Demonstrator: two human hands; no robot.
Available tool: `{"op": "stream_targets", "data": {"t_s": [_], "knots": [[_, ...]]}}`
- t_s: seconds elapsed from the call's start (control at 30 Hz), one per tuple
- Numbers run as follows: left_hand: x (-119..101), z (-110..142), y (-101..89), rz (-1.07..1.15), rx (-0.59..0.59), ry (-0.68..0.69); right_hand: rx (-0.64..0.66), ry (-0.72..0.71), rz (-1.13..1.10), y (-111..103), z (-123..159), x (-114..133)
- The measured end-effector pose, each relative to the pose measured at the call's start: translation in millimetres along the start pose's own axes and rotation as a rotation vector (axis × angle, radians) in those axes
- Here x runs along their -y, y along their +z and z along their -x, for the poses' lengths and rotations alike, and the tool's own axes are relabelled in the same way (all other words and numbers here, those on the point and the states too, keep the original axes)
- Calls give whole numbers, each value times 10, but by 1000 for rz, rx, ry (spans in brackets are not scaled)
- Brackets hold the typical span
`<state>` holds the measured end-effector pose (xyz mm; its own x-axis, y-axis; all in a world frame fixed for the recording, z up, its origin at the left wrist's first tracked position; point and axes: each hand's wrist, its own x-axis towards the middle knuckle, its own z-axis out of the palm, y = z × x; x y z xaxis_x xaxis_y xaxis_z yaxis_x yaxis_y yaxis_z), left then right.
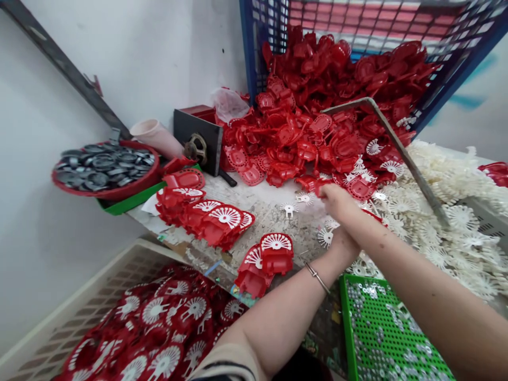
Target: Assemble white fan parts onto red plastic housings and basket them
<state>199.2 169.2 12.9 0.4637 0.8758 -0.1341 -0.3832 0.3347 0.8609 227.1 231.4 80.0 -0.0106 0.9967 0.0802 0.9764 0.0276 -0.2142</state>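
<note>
Red plastic shells (286, 135) spill from the blue crate (249, 58) onto the counter (268, 209) in my head view, where my right hand (337, 203) has its fingers bent at the heap's near edge, though I can't tell whether they grip a shell. My left hand (344, 242) is mostly hidden beneath the right forearm, its grasp unreadable. I judge this a reach-in among the parts; moving from these crossed arms calls for care around the loose white fan pieces (289, 209).

A pale, plain wall (166, 47) stands from nine to twelve o'clock, behind a scuffed, stained tabletop (273, 211) at center.
</note>
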Motion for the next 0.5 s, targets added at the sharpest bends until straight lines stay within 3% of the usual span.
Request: {"op": "stream_targets", "data": {"t_s": [0.1, 0.2, 0.33, 0.4, 0.5], "knots": [[-131, 27, -4, 17, -30, -54, -177, 45, -48, -358, 164, -275], [-290, 58, -71, 166, -18, -89, -247, -2, -92, -570, 546, -470], [-425, 99, -149, 315, 177, -201, -182, -228, -140, -469, 1082, -536], [-444, 125, -164, 276, 255, -232, -124, -242, -110, -375, 1243, -538], [-453, 160, -168, 221, 282, -187, -87, -186, -129, -341, 1355, -574]]}}
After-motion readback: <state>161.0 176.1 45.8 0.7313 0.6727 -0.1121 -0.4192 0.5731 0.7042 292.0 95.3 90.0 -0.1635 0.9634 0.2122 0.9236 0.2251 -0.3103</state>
